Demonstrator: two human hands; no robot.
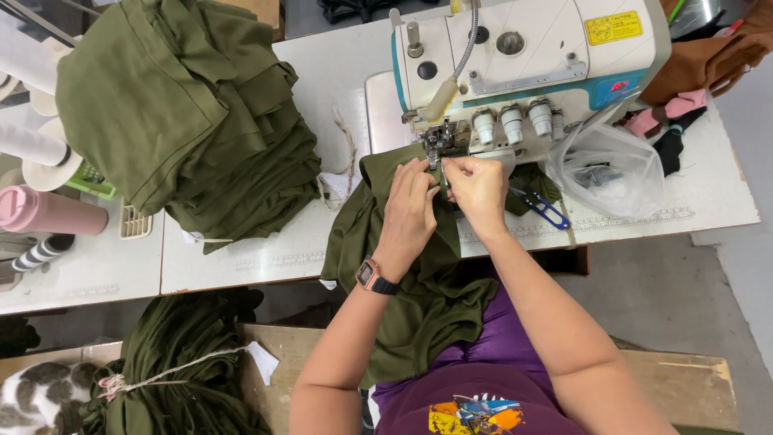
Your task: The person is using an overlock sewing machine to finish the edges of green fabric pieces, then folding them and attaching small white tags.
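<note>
The olive-green garment piece is lying half on the white sewing table and half off it; it is a soft, matte knit, creased into long folds, with a stitched edge running up its middle; its upper end is sitting under the presser foot of the white and teal overlock machine, while the rest is spilling over the table's near edge and draping down onto the person's lap; its long axis is running from the machine toward the person, slightly slanted to the left as it is falling.

The left hand, wearing a wristwatch, is lying on the fabric with its fingers pressed together and curled, pinching the cloth just before the foot; the right hand is touching it from the other side, fingertips drawn together on the same fold, so the two hands are meeting almost knuckle to knuckle.

Blue-handled thread snips are lying just beside the right wrist; a crumpled clear plastic bag is sitting further right; a tall stack of matching green pieces is resting on the table's left part; a tied green bundle is lying below on a wooden bench, near a cat; a pink bottle is lying at the far left.
</note>
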